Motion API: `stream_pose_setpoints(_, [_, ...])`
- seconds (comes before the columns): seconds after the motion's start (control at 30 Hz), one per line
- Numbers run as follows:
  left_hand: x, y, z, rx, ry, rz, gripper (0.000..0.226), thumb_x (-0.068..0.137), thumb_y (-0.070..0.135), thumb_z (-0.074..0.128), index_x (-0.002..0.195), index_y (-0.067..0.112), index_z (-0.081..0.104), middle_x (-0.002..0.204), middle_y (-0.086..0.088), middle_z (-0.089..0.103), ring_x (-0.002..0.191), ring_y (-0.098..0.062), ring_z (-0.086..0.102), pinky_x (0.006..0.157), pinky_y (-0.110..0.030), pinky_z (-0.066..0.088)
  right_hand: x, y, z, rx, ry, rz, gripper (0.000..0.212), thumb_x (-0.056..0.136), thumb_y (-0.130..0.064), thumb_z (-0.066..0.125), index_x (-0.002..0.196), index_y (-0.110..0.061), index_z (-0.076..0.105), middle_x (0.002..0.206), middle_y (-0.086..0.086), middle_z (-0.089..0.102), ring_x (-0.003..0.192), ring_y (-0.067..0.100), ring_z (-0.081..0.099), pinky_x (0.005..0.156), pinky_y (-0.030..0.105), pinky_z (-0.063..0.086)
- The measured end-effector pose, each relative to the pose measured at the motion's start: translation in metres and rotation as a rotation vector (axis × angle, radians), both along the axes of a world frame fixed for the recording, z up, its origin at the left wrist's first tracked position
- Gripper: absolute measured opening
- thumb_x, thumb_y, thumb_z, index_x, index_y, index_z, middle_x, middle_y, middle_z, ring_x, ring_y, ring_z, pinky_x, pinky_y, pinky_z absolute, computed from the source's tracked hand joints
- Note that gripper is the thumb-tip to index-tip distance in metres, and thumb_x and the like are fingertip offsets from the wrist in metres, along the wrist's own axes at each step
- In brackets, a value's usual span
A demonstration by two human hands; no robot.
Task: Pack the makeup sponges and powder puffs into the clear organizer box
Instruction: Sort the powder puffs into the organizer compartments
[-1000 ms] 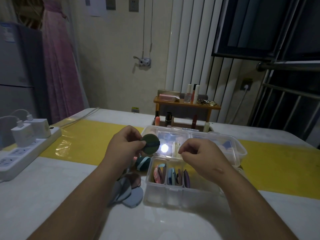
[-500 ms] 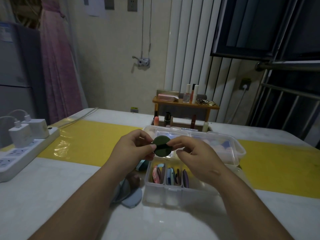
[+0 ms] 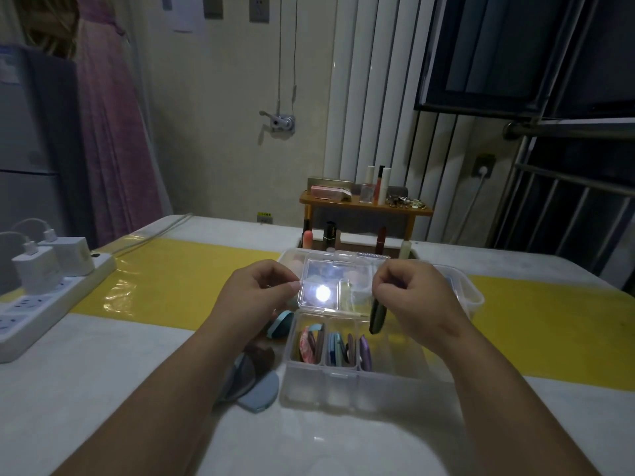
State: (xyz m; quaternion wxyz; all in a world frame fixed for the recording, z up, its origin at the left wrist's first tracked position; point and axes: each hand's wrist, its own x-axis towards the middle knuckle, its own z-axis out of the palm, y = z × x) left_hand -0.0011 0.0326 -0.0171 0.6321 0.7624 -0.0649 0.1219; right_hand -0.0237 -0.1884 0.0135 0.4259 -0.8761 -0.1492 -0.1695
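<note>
The clear organizer box stands open in front of me, its lid tipped back and glaring with reflected light. Several thin puffs stand on edge in its left compartments: pink, blue, purple. My right hand pinches a dark green round puff that hangs edge-on over the box's right compartment. My left hand hovers at the lid's left edge with curled fingers, and I see nothing in it. Loose puffs lie left of the box: teal, brown, grey-blue.
A white power strip with two chargers lies at the table's left edge. Behind the box stand lipsticks and a small wooden shelf with cosmetics. A yellow strip crosses the table. A second clear container sits behind my right hand.
The green puff passed from my left hand to my right. My right hand carried it right and turned it edge-on above the box; my left hand drew back to the left.
</note>
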Motion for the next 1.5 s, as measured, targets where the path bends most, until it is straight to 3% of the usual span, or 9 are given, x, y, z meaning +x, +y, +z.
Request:
stream_pose_setpoints(0.2, [0.001, 0.002, 0.0, 0.002, 0.014, 0.016, 0.01, 0.084, 0.009, 0.072, 0.076, 0.014, 0.07, 0.071, -0.003, 0.068, 0.065, -0.017, 0.059, 0.054, -0.025, 0.044, 0.003, -0.002, -0.002, -0.125, 0.1, 0.024, 0.017, 0.084, -0.006, 0.058, 0.067, -0.005, 0.062, 0.064, 0.002, 0.053, 0.063, 0.014, 0.05, 0.061, 0.035, 0.046])
stream_pose_setpoints(0.33, [0.002, 0.004, -0.001, -0.014, 0.029, 0.035, 0.01, 0.086, 0.007, 0.07, 0.077, 0.012, 0.07, 0.071, -0.006, 0.067, 0.064, -0.018, 0.058, 0.052, -0.025, 0.044, -0.001, -0.001, -0.001, -0.217, 0.208, 0.046, 0.024, 0.084, -0.008, 0.058, 0.061, -0.015, 0.059, 0.061, -0.001, 0.051, 0.061, 0.013, 0.049, 0.061, 0.032, 0.045])
stream_pose_setpoints(0.47, [0.003, 0.005, -0.002, -0.024, 0.056, 0.042, 0.01, 0.086, 0.009, 0.07, 0.077, 0.013, 0.07, 0.071, -0.004, 0.067, 0.066, -0.019, 0.058, 0.055, -0.028, 0.043, -0.004, 0.001, 0.001, -0.303, 0.257, 0.053, 0.02, 0.087, -0.012, 0.059, 0.068, -0.015, 0.068, 0.073, 0.007, 0.064, 0.073, 0.019, 0.061, 0.074, 0.039, 0.055])
stream_pose_setpoints(0.63, [0.002, 0.005, -0.001, -0.005, 0.056, 0.047, 0.008, 0.087, 0.011, 0.069, 0.079, 0.013, 0.07, 0.076, -0.006, 0.068, 0.068, -0.02, 0.059, 0.057, -0.029, 0.044, -0.005, 0.004, 0.002, -0.392, 0.31, 0.043, 0.02, 0.089, -0.012, 0.059, 0.074, -0.02, 0.07, 0.081, 0.003, 0.067, 0.081, 0.016, 0.063, 0.08, 0.037, 0.058])
stream_pose_setpoints(0.8, [0.001, 0.006, -0.001, -0.004, 0.062, 0.047, 0.009, 0.087, 0.01, 0.069, 0.079, 0.013, 0.07, 0.075, -0.005, 0.067, 0.068, -0.02, 0.059, 0.057, -0.03, 0.045, -0.006, 0.005, 0.001, -0.432, 0.362, 0.041, 0.023, 0.086, -0.01, 0.062, 0.073, -0.029, 0.063, 0.081, -0.006, 0.062, 0.077, 0.01, 0.059, 0.069, 0.026, 0.05])
stream_pose_setpoints(1.13, [0.005, 0.009, -0.004, 0.05, 0.068, 0.137, 0.01, 0.087, 0.009, 0.068, 0.08, 0.015, 0.071, 0.08, -0.009, 0.07, 0.074, -0.023, 0.063, 0.061, -0.034, 0.053, -0.004, 0.004, 0.002, -0.518, 0.35, -0.005, 0.014, 0.084, -0.023, 0.076, 0.075, -0.029, 0.067, 0.082, -0.009, 0.065, 0.081, 0.008, 0.061, 0.072, 0.025, 0.052])
stream_pose_setpoints(1.27, [0.007, 0.01, -0.009, 0.305, 0.039, 0.225, 0.011, 0.089, 0.011, 0.066, 0.086, 0.021, 0.07, 0.088, 0.002, 0.069, 0.08, -0.016, 0.064, 0.055, -0.02, 0.045, -0.004, 0.002, 0.0, -0.463, 0.34, 0.0, 0.01, 0.088, -0.027, 0.072, 0.079, -0.029, 0.069, 0.084, -0.007, 0.068, 0.083, 0.009, 0.063, 0.079, 0.03, 0.055])
stream_pose_setpoints(1.5, [0.007, 0.011, -0.013, 0.76, 0.031, 0.229, 0.012, 0.083, 0.025, 0.069, 0.092, 0.032, 0.073, 0.092, 0.013, 0.068, 0.085, -0.01, 0.06, 0.071, -0.027, 0.049, -0.004, 0.002, 0.0, -0.418, 0.321, 0.011, 0.016, 0.092, -0.024, 0.065, 0.078, -0.031, 0.066, 0.084, -0.006, 0.069, 0.084, 0.01, 0.064, 0.084, 0.035, 0.056])
